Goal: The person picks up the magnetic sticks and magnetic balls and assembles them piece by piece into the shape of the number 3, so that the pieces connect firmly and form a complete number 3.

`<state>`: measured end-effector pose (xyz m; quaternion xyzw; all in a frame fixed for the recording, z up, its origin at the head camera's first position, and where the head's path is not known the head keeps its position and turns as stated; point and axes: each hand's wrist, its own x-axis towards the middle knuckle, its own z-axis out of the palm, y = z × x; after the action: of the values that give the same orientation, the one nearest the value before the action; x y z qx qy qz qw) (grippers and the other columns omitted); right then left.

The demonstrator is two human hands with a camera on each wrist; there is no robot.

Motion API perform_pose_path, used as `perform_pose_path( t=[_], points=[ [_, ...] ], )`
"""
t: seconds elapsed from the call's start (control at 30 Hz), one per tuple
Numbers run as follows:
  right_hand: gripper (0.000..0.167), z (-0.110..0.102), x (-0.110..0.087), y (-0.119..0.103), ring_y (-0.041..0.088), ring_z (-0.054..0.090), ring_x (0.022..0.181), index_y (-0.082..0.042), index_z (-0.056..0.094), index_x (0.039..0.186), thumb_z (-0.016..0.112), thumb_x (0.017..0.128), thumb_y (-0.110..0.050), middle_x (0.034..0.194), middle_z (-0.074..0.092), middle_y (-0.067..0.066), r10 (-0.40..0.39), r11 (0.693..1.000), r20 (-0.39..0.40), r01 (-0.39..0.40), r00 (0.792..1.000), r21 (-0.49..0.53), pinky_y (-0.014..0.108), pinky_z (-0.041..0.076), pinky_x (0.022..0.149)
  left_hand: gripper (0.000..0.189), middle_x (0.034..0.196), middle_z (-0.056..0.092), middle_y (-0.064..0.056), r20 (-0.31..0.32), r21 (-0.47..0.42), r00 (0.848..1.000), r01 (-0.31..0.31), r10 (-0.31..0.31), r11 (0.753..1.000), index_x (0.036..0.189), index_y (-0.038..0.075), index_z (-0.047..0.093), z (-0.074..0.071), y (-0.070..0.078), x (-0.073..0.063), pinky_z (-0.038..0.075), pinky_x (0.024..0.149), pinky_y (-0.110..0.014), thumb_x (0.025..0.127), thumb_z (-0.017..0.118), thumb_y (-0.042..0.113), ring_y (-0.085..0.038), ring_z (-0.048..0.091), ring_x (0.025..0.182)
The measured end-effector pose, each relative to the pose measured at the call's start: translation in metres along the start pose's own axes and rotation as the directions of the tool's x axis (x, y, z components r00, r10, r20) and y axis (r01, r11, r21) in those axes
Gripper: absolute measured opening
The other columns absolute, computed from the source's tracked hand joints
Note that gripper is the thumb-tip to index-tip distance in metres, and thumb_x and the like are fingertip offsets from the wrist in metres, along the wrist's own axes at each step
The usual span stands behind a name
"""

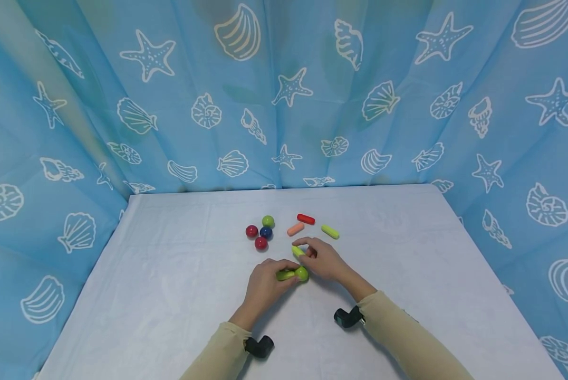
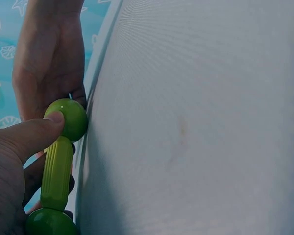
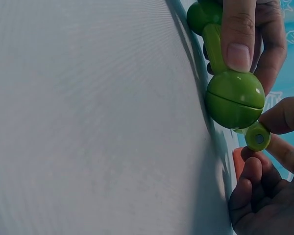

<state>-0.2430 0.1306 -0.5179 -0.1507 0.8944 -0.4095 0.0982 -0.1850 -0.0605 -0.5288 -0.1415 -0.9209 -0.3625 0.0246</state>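
Note:
Near the middle of the table my left hand grips a yellow-green ribbed rod, its thumb pressed on the green ball at one end. A second green ball sits at the rod's other end. Just beside it, my right hand pinches another yellow-green rod between thumb and fingers. That rod's round end shows a small metal disc in the right wrist view, close to the ball. Whether the two touch, I cannot tell.
Beyond the hands lie two red balls, a blue ball and a green ball. A red rod, an orange rod and a yellow-green rod lie right of them. A blue shell-print curtain borders the white table.

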Motion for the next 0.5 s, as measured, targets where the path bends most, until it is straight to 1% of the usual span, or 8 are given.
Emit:
perform_pose_path(
  t=[0.3, 0.5],
  points=[
    [0.036, -0.0010, -0.0018, 0.0000, 0.018, 0.053, 0.074, -0.021, 0.061, 0.129, 0.065, 0.094, -0.017, 0.082, 0.057, 0.001, 0.039, 0.997, 0.013, -0.040, 0.999, 0.061, 0.031, 0.044, 0.067, 0.026, 0.099, 0.074, 0.013, 0.000, -0.012, 1.000, 0.003, -0.003, 1.000, 0.112, 0.028, 0.078, -0.0009, 0.0009, -0.0005, 0.046, 0.078, -0.030, 0.087, 0.082, 0.032, -0.010, 0.056, 0.087],
    [0.037, -0.0018, -0.0032, -0.0014, 0.018, 0.054, 0.073, -0.018, 0.056, 0.130, 0.068, 0.094, -0.018, 0.084, 0.059, 0.002, 0.052, 0.995, 0.022, -0.053, 0.998, 0.089, 0.031, 0.046, 0.066, 0.026, 0.099, 0.074, 0.013, 0.004, -0.020, 1.000, 0.006, -0.006, 1.000, 0.112, 0.027, 0.078, -0.0018, 0.0018, -0.0012, 0.046, 0.078, -0.030, 0.087, 0.082, 0.031, -0.010, 0.057, 0.088]
  ],
)
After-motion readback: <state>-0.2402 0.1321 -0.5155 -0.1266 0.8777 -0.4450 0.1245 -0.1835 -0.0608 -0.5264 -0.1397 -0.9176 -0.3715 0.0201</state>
